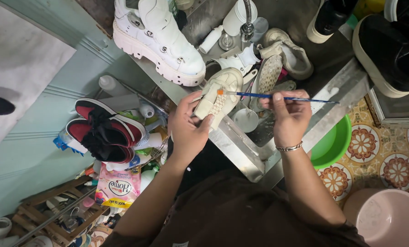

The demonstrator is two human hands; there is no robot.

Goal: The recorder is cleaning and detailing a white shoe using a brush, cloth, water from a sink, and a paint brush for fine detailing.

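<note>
Left hand: my left hand (pixel 188 126) grips a cream sneaker (pixel 219 93) over the steel sink (pixel 241 153).
Sneaker: pale, toe up, patterned side panel facing me.
Right hand: my right hand (pixel 290 116) pinches a blue paintbrush (pixel 277 96), its orange-banded tip touching the sneaker's upper.

light: bright, even, soft daylight | shadows: faint, darkest under the steel sink (pixel 241 151) edge | glare: mild sheen on sink metal, white boot (pixel 161 39) near blown out | focus: sharp centre | edges: wide-angle bending, slight corner softness
</note>
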